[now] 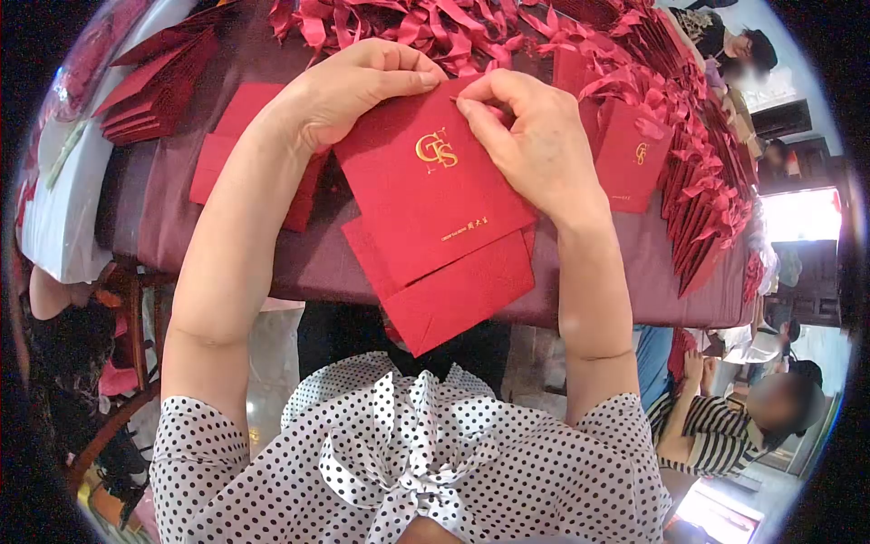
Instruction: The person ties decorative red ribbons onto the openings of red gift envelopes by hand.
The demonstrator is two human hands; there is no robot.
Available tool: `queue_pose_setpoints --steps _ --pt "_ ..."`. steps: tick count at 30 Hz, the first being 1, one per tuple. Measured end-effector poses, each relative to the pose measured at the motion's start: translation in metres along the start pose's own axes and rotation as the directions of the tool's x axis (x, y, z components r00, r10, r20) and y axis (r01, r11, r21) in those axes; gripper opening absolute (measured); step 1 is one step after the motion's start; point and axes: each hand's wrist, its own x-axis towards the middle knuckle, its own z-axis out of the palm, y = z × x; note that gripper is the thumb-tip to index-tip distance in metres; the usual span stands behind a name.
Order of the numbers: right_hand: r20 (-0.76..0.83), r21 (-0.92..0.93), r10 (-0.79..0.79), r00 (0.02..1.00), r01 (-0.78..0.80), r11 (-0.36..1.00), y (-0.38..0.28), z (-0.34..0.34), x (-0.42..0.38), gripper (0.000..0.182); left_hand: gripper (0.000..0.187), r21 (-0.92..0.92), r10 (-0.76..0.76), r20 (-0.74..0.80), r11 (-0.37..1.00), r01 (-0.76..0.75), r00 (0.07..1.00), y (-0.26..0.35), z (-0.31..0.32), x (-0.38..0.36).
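Note:
A flat red paper gift bag (435,204) with a gold monogram and a line of small gold print lies tilted in front of me. My left hand (376,86) pinches its top edge near the left corner, thumb and fingers together. At the right part of that edge, my right hand (535,136) is also closed in a pinch. Whether a ribbon end is between the fingers cannot be made out. Under this bag lies another red bag (462,295), its folded bottom overhanging the table's front edge.
Red ribbons (390,27) heap along the back of the dark red tablecloth (154,218). More flat bags (245,113) lie at left, beside a fanned stack (163,82). A ribboned bag (634,154) and a long row of bags (698,208) stand right. People sit at the right.

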Motion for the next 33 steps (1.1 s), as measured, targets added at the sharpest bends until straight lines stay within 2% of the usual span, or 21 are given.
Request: queue_pose_setpoints --steps 2,5,7,12,14,16,19,23,26,28,32,33 --pt "0.023 -0.007 -0.014 1.0 0.014 1.0 -0.003 0.0 0.001 0.008 0.02 0.003 0.016 0.01 1.0 -0.016 1.0 0.0 -0.001 0.001" --pt "-0.039 -0.069 0.006 0.999 -0.009 0.998 -0.004 0.002 -0.001 0.009 0.02 0.063 -0.009 0.005 0.998 0.009 1.0 0.0 -0.002 0.001" --pt "0.001 0.032 0.091 0.996 -0.091 0.995 -0.001 0.001 -0.001 0.01 0.02 0.067 -0.011 0.024 0.998 0.009 1.0 0.0 -0.002 0.001" --pt "-0.023 0.087 0.147 0.989 -0.144 0.986 0.009 -0.001 0.0 0.011 0.02 0.054 -0.014 0.051 0.998 0.011 0.999 0.0 -0.002 0.0" --pt "-0.023 0.114 0.159 0.987 -0.156 0.981 0.01 -0.002 0.002 0.011 0.019 -0.062 0.012 0.1 0.998 -0.005 0.995 -0.001 -0.001 0.001" --pt "-0.072 0.047 0.037 0.997 -0.034 0.998 0.01 -0.001 0.002 0.011 0.019 -0.111 0.011 0.092 0.994 0.0 0.996 -0.004 0.002 0.003" --pt "-0.114 0.109 0.108 0.988 -0.096 0.989 0.01 0.004 0.002 0.01 0.019 -0.178 0.044 0.105 0.984 -0.024 0.993 -0.005 0.003 0.003" --pt "-0.138 0.181 0.091 0.986 -0.065 0.981 0.007 0.003 0.004 0.009 0.019 -0.231 0.132 0.151 0.968 -0.095 0.98 -0.005 0.005 0.002" --pt "-0.218 0.147 -0.004 0.976 0.037 0.988 0.008 0.001 0.007 0.009 0.019 -0.259 0.147 0.151 0.96 -0.104 0.978 -0.004 0.006 0.0" --pt "-0.265 0.008 -0.206 0.942 0.216 0.976 0.011 0.001 0.009 0.01 0.017 -0.251 0.134 0.139 0.963 -0.096 0.981 -0.003 0.007 -0.001" --pt "-0.265 0.087 -0.143 0.954 0.172 0.981 0.003 -0.003 0.007 0.009 0.013 -0.248 0.116 0.11 0.965 -0.085 0.987 -0.001 0.008 -0.001" --pt "-0.199 0.096 -0.126 0.972 0.148 0.984 0.0 -0.008 0.006 0.008 0.013 -0.255 0.115 0.111 0.963 -0.083 0.987 0.0 0.008 -0.001"
